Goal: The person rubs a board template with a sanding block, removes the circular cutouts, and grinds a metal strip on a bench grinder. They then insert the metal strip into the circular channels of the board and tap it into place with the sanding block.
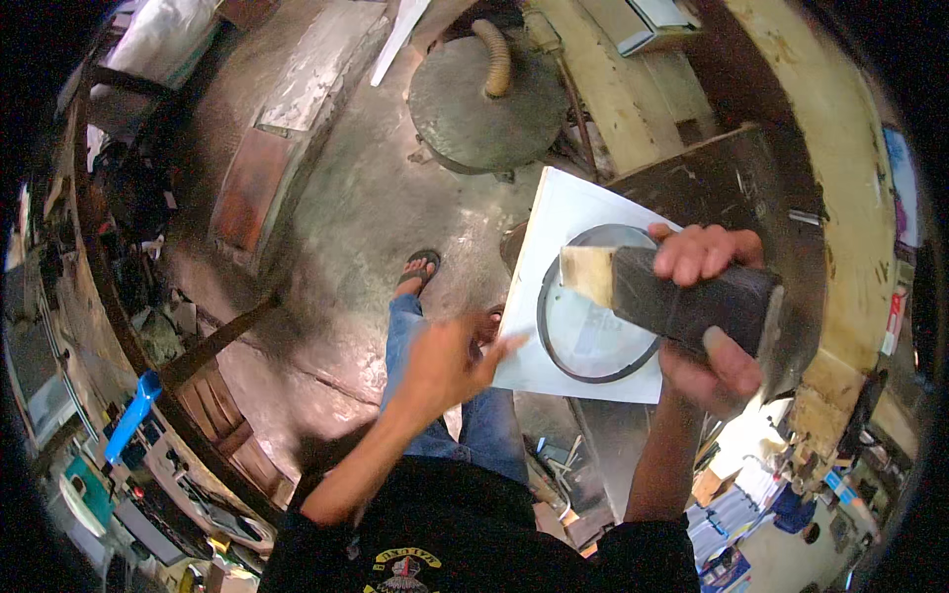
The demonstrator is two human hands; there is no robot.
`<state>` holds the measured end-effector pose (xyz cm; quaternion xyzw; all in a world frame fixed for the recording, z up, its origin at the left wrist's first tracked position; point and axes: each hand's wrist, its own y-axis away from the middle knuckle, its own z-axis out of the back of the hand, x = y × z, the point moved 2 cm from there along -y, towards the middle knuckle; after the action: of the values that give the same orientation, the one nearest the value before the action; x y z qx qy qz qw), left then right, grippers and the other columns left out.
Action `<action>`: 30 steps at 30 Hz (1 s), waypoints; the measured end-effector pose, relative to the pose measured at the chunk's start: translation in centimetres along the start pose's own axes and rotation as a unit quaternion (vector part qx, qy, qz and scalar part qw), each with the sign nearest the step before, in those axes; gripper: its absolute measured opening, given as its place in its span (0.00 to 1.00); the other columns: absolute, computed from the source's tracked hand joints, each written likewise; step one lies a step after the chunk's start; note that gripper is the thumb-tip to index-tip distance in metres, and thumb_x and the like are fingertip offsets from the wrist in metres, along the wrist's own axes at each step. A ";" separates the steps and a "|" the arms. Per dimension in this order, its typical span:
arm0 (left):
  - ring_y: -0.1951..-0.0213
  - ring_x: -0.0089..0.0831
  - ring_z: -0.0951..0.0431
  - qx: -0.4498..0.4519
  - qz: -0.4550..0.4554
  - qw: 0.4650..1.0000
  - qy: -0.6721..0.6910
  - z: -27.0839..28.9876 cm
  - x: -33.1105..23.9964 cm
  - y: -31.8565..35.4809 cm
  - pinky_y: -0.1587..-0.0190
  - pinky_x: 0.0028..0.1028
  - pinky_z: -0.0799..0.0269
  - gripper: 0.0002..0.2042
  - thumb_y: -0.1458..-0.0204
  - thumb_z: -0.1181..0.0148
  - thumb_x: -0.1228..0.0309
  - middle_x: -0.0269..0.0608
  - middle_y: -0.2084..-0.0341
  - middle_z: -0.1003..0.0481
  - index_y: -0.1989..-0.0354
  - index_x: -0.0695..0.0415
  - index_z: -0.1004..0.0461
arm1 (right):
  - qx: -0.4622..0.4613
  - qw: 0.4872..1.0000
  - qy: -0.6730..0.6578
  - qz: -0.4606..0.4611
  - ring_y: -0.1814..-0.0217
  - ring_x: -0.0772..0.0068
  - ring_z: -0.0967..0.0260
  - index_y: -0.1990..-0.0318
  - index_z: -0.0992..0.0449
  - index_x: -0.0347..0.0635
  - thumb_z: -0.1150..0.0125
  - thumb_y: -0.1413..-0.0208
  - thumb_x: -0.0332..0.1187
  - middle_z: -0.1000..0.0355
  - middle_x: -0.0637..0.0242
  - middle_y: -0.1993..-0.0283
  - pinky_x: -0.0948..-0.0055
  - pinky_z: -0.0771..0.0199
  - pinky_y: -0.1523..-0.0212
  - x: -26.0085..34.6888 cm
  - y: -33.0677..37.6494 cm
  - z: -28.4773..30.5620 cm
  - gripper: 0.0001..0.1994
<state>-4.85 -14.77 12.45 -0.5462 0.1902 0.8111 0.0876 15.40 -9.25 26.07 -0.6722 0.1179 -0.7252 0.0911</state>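
Black shirt [484, 519] nearest; right hand [710, 381] clasps dark block [697, 301], long axis roughly left-right, pale end [588, 275] overlapping ring [588, 376] on white panel [534, 227]; left hand [445, 361] by panel's left edge, grip blurred, cannot tell.

floor [336, 188]: grey, shiny | right: pale surface [840, 178], rim-bent, perhaps a bench | left: dark frame [168, 383] | lower right: bright patch [746, 445]

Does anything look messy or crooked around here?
Nothing looks clearly spilled. The white board sits askew to the dark surface behind it, though this wide view bends edges. The jumbled items at lower left look untidy, crowded at mixed angles.
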 end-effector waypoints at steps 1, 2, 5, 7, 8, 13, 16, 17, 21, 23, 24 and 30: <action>0.79 0.41 0.22 0.043 0.056 0.997 0.025 -0.1 0.3 1.3 0.74 0.34 0.28 0.12 0.47 0.35 0.69 0.56 0.78 0.23 0.65 0.68 0.24 | 0.002 1.000 0.001 0.003 0.63 0.66 0.39 0.60 0.38 0.39 0.37 0.62 0.41 0.37 0.63 0.68 0.59 0.38 0.50 0.0 0.0 -0.1 0.23; 0.79 0.42 0.21 0.086 0.112 0.989 0.050 -0.1 0.5 1.8 0.73 0.34 0.27 0.12 0.46 0.36 0.69 0.58 0.78 0.22 0.65 0.69 0.23 | -0.004 1.000 -0.001 0.009 0.63 0.66 0.38 0.60 0.38 0.39 0.37 0.61 0.41 0.37 0.63 0.68 0.59 0.37 0.50 0.3 0.1 0.0 0.23; 0.77 0.43 0.20 0.058 0.079 0.994 0.045 -0.6 -0.1 0.0 0.73 0.33 0.27 0.11 0.46 0.37 0.70 0.58 0.79 0.23 0.66 0.69 0.21 | -0.025 0.999 0.007 0.024 0.63 0.65 0.36 0.60 0.36 0.38 0.37 0.59 0.40 0.35 0.62 0.68 0.59 0.35 0.52 2.0 0.4 0.8 0.21; 0.78 0.43 0.20 0.082 0.067 0.994 0.042 -0.7 -0.2 -1.4 0.74 0.34 0.28 0.11 0.46 0.37 0.70 0.58 0.79 0.23 0.66 0.70 0.21 | -0.040 0.998 0.014 0.038 0.63 0.65 0.35 0.60 0.35 0.38 0.38 0.57 0.40 0.34 0.62 0.69 0.60 0.34 0.52 2.1 0.7 1.2 0.20; 0.78 0.43 0.20 0.096 0.057 0.993 0.036 -0.6 -0.3 -1.8 0.74 0.34 0.28 0.11 0.46 0.37 0.70 0.59 0.79 0.23 0.66 0.70 0.21 | -0.053 0.997 0.021 0.045 0.63 0.65 0.34 0.60 0.34 0.37 0.38 0.56 0.40 0.34 0.62 0.69 0.60 0.34 0.53 1.7 1.1 1.1 0.20; 0.80 0.40 0.21 0.102 -0.011 0.995 -0.012 -0.4 -1.1 -2.1 0.75 0.33 0.29 0.12 0.46 0.37 0.70 0.57 0.80 0.23 0.66 0.70 0.21 | -0.114 0.991 -0.003 0.070 0.64 0.63 0.31 0.60 0.32 0.36 0.38 0.52 0.39 0.31 0.61 0.69 0.61 0.31 0.55 -2.3 0.0 0.9 0.17; 0.76 0.35 0.23 0.129 0.021 0.991 -0.002 -0.6 -0.7 -2.2 0.69 0.32 0.29 0.14 0.45 0.36 0.66 0.52 0.81 0.24 0.71 0.67 0.22 | -0.163 0.976 -0.137 0.041 0.64 0.63 0.29 0.60 0.30 0.35 0.38 0.49 0.38 0.29 0.61 0.70 0.62 0.29 0.56 -3.3 -1.6 3.4 0.16; 0.70 0.33 0.23 0.142 0.056 0.988 0.030 -0.9 -0.7 -2.3 0.63 0.33 0.29 0.16 0.45 0.36 0.62 0.49 0.81 0.25 0.75 0.65 0.23 | -0.210 0.967 -0.140 -0.025 0.62 0.61 0.30 0.61 0.31 0.35 0.42 0.49 0.43 0.31 0.59 0.69 0.61 0.32 0.51 -2.9 -1.9 4.9 0.18; 0.82 0.25 0.24 0.148 0.034 0.988 0.014 -0.6 -0.8 -2.6 0.77 0.27 0.31 0.12 0.44 0.37 0.69 0.49 0.84 0.24 0.70 0.69 0.23 | -0.206 0.976 0.042 0.062 0.58 0.56 0.31 0.58 0.31 0.32 0.48 0.47 0.52 0.30 0.55 0.65 0.56 0.34 0.45 0.8 -2.5 7.6 0.26; 0.82 0.25 0.24 0.154 0.043 0.987 0.028 -0.5 0.1 -2.5 0.77 0.26 0.30 0.12 0.44 0.37 0.69 0.48 0.85 0.25 0.71 0.68 0.24 | -0.167 0.961 0.141 0.170 0.58 0.58 0.32 0.60 0.31 0.34 0.49 0.46 0.54 0.31 0.57 0.66 0.56 0.34 0.47 4.8 -3.1 7.9 0.26; 0.82 0.25 0.24 0.159 0.041 0.986 0.027 -0.6 0.1 -2.6 0.77 0.26 0.30 0.12 0.44 0.37 0.69 0.48 0.85 0.25 0.71 0.68 0.24 | -0.157 0.969 0.107 0.157 0.59 0.60 0.32 0.63 0.31 0.36 0.49 0.46 0.55 0.32 0.60 0.67 0.57 0.34 0.47 6.8 -3.3 7.8 0.25; 0.82 0.27 0.23 0.152 0.036 0.987 0.021 -0.8 0.1 -2.4 0.76 0.26 0.29 0.13 0.45 0.36 0.67 0.45 0.85 0.24 0.71 0.68 0.24 | -0.170 0.976 0.002 0.134 0.60 0.66 0.34 0.56 0.34 0.36 0.50 0.51 0.32 0.32 0.60 0.67 0.64 0.34 0.52 -1.5 -3.7 5.5 0.14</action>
<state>-3.39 -12.92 11.60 -0.5360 0.3331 0.7637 0.1363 21.06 -5.57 26.04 -0.6548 0.3284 -0.6770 0.0716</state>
